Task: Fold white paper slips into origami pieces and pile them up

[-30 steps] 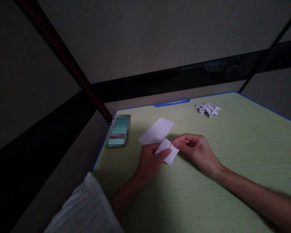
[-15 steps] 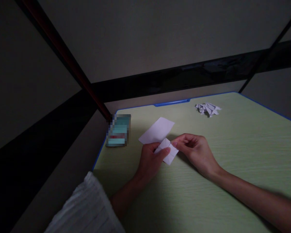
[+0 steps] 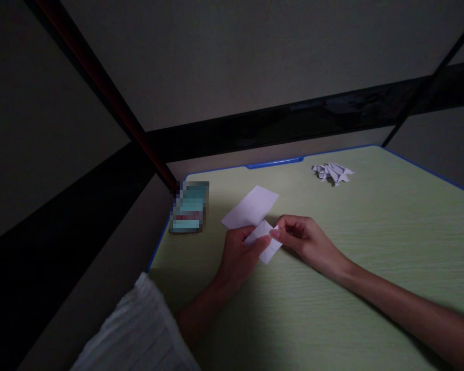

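A small folded piece of white paper (image 3: 267, 253) with crease lines is held between both hands over the table. My left hand (image 3: 239, 252) grips its left side, the thumb lying across its top face. At the right corner, my right hand (image 3: 303, 237) pinches the paper between thumb and index finger; the other fingers are curled. Just beyond the left hand a flat white sheet of paper (image 3: 251, 207) lies on the table, its near end partly hidden behind the hand and folded paper.
Several folded white paper pieces (image 3: 333, 173) lie in a heap toward the back right of the pale green table (image 3: 371, 247). A pixelated flat teal object (image 3: 191, 206) lies at the left edge. A blue handle (image 3: 274, 163) runs along the back edge, near the wall.
My right hand has shifted slightly left, and its thumb now lies further in over the folded paper's right corner. The left hand keeps its hold. Sheet and heap stay put.
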`<state>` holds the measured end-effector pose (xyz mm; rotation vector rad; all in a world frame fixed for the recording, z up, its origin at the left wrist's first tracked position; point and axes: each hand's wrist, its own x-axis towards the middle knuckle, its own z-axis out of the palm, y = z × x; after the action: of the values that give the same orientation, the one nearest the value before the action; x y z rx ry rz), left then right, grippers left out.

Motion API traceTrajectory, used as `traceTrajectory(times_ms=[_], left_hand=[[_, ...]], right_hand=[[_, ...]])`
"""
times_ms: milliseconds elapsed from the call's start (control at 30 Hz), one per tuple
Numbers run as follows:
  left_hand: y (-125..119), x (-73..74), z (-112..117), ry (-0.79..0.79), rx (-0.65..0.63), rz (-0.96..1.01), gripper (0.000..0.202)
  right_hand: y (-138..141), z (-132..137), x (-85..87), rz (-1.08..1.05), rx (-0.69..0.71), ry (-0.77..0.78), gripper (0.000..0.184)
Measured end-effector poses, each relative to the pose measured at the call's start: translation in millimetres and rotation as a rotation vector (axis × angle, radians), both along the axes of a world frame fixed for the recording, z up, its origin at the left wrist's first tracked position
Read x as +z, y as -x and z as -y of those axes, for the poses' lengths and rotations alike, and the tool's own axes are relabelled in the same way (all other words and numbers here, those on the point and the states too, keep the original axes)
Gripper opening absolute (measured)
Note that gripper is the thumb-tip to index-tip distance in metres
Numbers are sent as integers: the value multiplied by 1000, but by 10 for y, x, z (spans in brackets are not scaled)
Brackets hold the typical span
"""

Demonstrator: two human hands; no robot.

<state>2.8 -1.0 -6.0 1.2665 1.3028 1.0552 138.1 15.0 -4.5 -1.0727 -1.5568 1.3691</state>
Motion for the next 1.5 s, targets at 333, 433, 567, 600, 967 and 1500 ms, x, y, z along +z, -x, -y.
traceTrajectory(times_ms=[333, 433, 567, 600, 967, 1500], left_hand=[[0, -10, -13, -41, -39, 16, 19], [-12, -18, -20, -31, -32, 97, 19], [-26, -31, -22, -34, -1, 126, 16], [-25, -33, -22, -34, -1, 122, 16], [-14, -46, -33, -71, 4, 104, 18], [-21, 25, -35, 23, 39, 201, 14]], right_hand=[[-28, 18, -61, 9, 16, -18, 26], [-39, -3, -67, -88, -17, 36, 27], [-36, -2, -41, -95, -27, 55, 24], [-33, 4, -34, -89, -18, 60, 24], [-38, 13, -19, -76, 1, -4, 31], [-12, 37, -25, -239, -186, 21, 20]])
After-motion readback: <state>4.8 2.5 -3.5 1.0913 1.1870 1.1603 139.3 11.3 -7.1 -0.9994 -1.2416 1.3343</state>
